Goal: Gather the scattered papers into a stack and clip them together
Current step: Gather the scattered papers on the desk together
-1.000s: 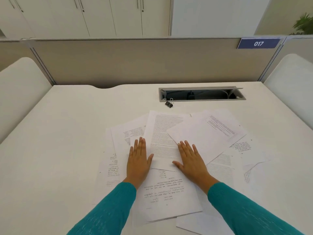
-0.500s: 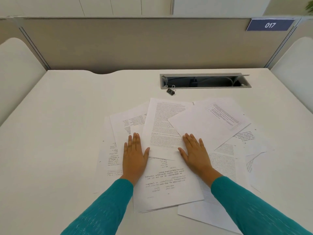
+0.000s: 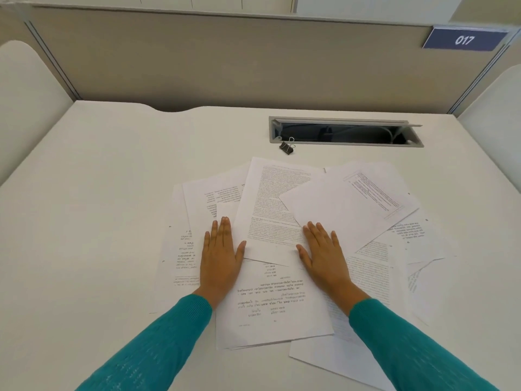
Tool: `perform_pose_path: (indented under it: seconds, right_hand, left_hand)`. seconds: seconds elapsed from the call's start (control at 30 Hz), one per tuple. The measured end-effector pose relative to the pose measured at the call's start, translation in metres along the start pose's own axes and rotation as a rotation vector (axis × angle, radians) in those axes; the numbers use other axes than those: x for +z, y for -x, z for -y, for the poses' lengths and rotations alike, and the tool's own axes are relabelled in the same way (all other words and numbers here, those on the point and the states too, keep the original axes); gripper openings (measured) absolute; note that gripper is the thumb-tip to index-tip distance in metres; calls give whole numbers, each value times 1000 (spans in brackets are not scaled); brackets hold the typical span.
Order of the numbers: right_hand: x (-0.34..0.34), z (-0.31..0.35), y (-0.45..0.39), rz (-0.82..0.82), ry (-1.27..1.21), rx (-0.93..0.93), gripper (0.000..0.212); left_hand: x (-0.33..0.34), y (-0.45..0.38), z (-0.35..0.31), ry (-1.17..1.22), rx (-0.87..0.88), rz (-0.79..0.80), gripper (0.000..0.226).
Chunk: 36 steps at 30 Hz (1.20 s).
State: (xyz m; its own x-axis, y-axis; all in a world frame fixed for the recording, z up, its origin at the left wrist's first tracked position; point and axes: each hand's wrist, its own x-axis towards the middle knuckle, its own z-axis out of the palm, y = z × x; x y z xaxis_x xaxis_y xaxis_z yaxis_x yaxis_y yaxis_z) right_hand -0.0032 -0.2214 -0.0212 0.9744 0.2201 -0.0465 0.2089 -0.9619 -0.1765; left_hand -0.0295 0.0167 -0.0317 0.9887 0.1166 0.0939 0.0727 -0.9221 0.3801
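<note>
Several printed white papers [image 3: 279, 210] lie scattered and overlapping across the middle and right of the white desk [image 3: 93, 198]. My left hand [image 3: 221, 256] rests flat on the sheets at the left of the pile, fingers straight and holding nothing. My right hand [image 3: 324, 253] lies flat on the sheets to the right of it, also holding nothing. A small black binder clip [image 3: 287, 147] sits on the desk beyond the papers, just in front of the cable slot.
A grey cable slot [image 3: 345, 131] with its lid raised is cut into the desk at the back right. A beige partition [image 3: 225, 60] with a blue "017" plate [image 3: 464, 39] closes the far edge. White side panels stand left and right.
The view has tilted downward, so the desk fills more of the frame. Both hands stay flat on the papers in about the same places.
</note>
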Motion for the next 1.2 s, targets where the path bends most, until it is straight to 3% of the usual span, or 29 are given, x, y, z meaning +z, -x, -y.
perform_pose_path:
  seconds: [0.7,0.8,0.9,1.0,1.2]
  right_hand:
    - [2,-2,3,-39,-62,-59,50]
    - [-1,-2,1,-16,-8,-46,61]
    - [-8,-12,-8,-22,94,105,87]
    - [-11,-22,-13,69,46,223,104]
    - [-6,-23,-13,54,8,239,94]
  left_hand:
    - [5,2,6,35,15,15,66]
    - [4,2,7,53,20,12,66]
    - [2,1,5,69,22,1,65]
    - [2,1,5,54,25,11,65]
    - [2,2,4,44,13,6,64]
